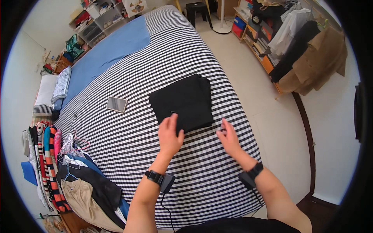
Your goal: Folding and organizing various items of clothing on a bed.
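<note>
Black garment [176, 101]: lies flat on the bed [210, 190], right of its middle, just ahead of both hands.

Left hand [168, 138]: fingers slightly spread, thumb held apart, over the garment's near edge; whether it presses the cloth or hovers, cannot tell. Nothing seen gripped. Right hand [229, 136]: loosely open, fingers a little curled, just beside the near right corner, apart from the cloth; holds nothing visible. Black straps with small boxes at both wrists.

Progress (judged): folding looks largely done; the garment is already a compact, roughly four-sided bundle. Possibly left: squaring it up, since the layers at the far right corner sit askew. Garment type not determinable in this state.

Materials: garment cloth matt, deep black, apparently soft, top face mostly smooth, a small pale mark near the left fingertips. Bed cover woven-looking, black-and-white check, lying fairly flat. Phone [116, 104], left of the garment: flat slab, rounded corners, glossy grey face, pale rim.

Farther out: plain blue cloth [105, 58], lightly creased, along the bed's far left side; beige top [79, 194], limp, on a hanger at near left; brown coat [320, 64], heavy-looking, hanging at far right.
</note>
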The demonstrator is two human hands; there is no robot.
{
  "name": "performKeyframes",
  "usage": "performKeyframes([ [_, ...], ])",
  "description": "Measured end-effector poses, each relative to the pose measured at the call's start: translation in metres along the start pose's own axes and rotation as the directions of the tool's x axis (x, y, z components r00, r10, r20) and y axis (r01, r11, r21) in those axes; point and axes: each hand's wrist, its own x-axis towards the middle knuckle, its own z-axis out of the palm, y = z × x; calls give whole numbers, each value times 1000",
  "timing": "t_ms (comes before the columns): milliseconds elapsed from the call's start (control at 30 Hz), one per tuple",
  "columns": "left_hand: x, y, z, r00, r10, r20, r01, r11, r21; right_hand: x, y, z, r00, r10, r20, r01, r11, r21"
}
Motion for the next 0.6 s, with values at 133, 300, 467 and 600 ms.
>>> performKeyframes([
  [133,-6,-87,21,592,-768,243,764,438,-473,102,6,37,952,300,60,-300,954,-9],
  [300,32,-87,14,510,-652,562,782,79,-618,143,-35,37,729,558,397,-664,719,208],
  [467,37,-105,14,847,-503,170,500,649,-573,137,-40,52,856,286,430,-464,792,397],
  [600,53,-65,6,970,-191,-148,118,910,-397,127,-40,25,984,26,178,-50,990,134],
])
